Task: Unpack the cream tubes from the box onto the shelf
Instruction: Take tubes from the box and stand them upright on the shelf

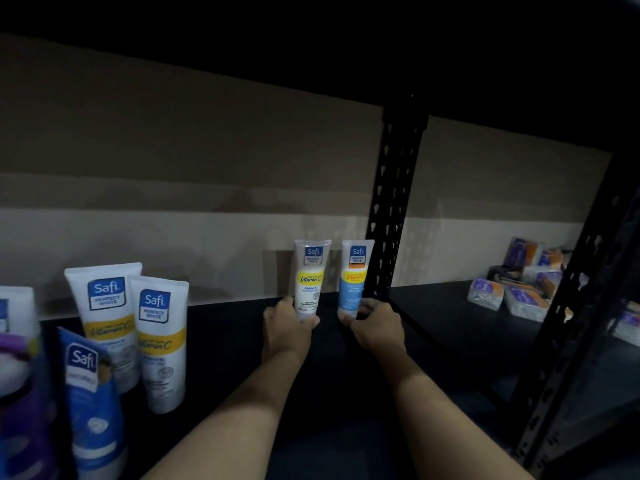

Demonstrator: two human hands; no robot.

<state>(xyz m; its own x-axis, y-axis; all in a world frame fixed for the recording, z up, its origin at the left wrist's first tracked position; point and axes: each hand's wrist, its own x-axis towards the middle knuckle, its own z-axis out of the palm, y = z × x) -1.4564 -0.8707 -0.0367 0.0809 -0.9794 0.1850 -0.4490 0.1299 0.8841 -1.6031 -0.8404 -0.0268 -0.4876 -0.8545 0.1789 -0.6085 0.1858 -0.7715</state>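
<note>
Each hand holds one small tube upright near the back of the dark shelf (221, 362).
L to R: blue tube (91, 403) in front, two big white tubes (107, 317) upright behind it. Left hand (285, 329) has fingers curled round the base of the white-yellow tube (310, 278). Right hand (375, 323) grips the base of the light-blue tube (355, 278), w/ the black upright (391, 209) close beside it. Too dim to tell if the bases touch the shelf. Wrapped packs (512, 292) far right.
</note>
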